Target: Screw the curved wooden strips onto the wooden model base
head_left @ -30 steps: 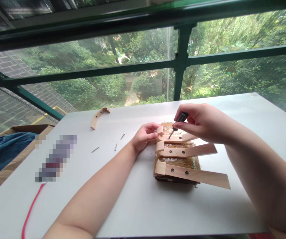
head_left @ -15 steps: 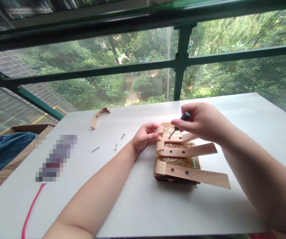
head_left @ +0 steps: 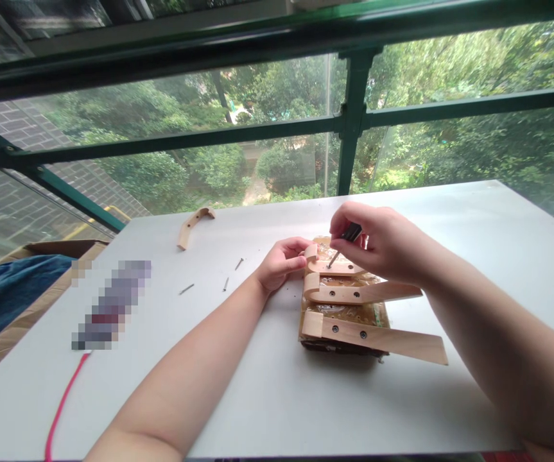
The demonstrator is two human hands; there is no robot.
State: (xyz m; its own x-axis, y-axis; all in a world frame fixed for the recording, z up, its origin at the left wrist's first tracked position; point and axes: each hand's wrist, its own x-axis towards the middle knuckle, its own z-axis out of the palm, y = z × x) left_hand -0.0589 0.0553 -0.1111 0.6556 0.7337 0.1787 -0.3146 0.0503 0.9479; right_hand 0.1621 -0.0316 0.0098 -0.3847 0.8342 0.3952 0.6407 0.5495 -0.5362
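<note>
A brown board (head_left: 344, 316) lies on the white table (head_left: 277, 398) with three curved wooden strips across it. My right hand (head_left: 377, 240) is closed round a small black-handled screwdriver (head_left: 345, 239), its tip down on the farthest strip (head_left: 334, 264). My left hand (head_left: 279, 262) is curled against the bent left end of that same strip, thumb and fingers pressing it. The middle strip (head_left: 358, 293) and the nearest strip (head_left: 377, 339) each show two dark screw heads.
A spare curved wooden piece (head_left: 192, 226) lies at the far left of the table. Three loose screws (head_left: 225, 283) lie left of my left hand. A pink cord (head_left: 62, 405) runs off the near left edge. A cardboard box with blue cloth (head_left: 2, 298) stands left of the table.
My right hand has rolled over the screwdriver, so the handle is now more hidden under the fingers. The left hand and the board have stayed put.
</note>
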